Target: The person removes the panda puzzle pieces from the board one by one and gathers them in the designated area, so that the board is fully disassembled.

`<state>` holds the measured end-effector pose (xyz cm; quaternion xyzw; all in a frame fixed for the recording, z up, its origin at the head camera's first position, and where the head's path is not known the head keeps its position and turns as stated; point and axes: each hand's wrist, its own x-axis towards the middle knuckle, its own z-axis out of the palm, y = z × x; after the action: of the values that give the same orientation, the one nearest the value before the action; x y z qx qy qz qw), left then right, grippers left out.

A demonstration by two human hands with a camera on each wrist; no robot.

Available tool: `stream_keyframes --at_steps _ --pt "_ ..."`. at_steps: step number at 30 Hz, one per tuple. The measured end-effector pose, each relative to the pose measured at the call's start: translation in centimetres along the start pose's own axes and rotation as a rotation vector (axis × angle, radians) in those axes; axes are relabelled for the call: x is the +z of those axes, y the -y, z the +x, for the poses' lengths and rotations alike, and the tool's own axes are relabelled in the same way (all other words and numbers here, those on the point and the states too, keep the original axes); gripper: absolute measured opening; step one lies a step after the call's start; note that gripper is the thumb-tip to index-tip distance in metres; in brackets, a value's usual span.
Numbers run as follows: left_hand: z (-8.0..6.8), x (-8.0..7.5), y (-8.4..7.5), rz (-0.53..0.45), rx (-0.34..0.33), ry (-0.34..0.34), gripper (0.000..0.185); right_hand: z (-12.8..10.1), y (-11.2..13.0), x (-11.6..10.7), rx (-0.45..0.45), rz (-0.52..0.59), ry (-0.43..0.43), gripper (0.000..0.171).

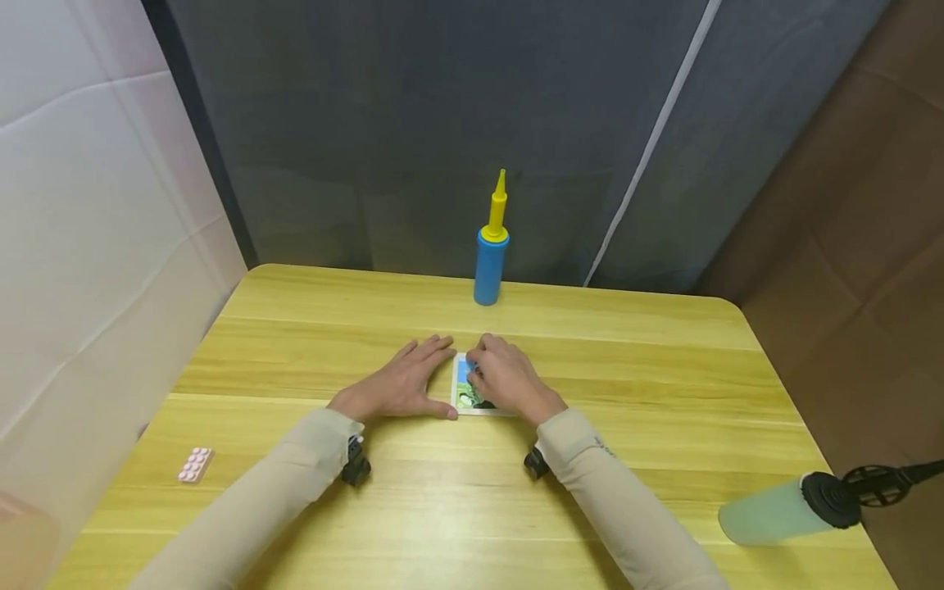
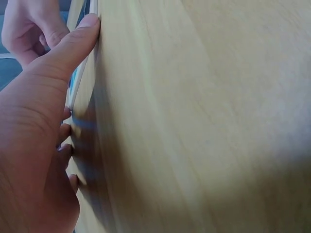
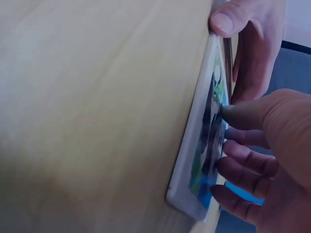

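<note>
One white-framed picture panel (image 1: 463, 383) lies on the worktop (image 1: 442, 512); left grip (image 1: 406, 381), spread wide, touches its edge; right grip (image 1: 510, 378), loosely bent, touches its face; neither visibly grasps it; seemingly an adjustment, next wanting steady pressure.

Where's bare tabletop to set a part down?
Free: table right of the right hand, beyond the bottle; back-left, between left hand and far edge; front centre, between the sleeves.
Crowded: middle, both hands at the picture tile, pump behind.
</note>
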<state>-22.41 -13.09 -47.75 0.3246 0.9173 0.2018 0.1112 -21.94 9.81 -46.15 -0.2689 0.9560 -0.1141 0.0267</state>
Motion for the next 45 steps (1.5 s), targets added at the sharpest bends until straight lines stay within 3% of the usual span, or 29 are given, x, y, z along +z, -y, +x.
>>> stream_keyframes --at_steps 10,22,29,38,45 --pt "0.4 -0.3 -0.7 -0.008 -0.001 0.014 0.111 0.7 0.8 -1.1 0.006 -0.073 0.105 0.036" --pt "0.3 -0.6 -1.1 0.011 -0.035 0.062 0.115 2.0 0.5 -2.3 0.118 0.101 0.252 0.038" --pt "0.2 -0.7 -1.2 0.021 -0.033 0.071 0.115 2.2 0.1 -2.3 0.106 0.176 0.243 0.034" --pt "0.4 -0.9 -1.1 0.048 -0.046 0.097 0.117 2.1 -0.3 -1.7 0.076 0.249 0.21 0.041" --pt "0.5 -1.0 -1.2 0.048 -0.06 0.119 0.117 1.7 -0.4 -1.2 0.087 0.285 0.153 0.04"
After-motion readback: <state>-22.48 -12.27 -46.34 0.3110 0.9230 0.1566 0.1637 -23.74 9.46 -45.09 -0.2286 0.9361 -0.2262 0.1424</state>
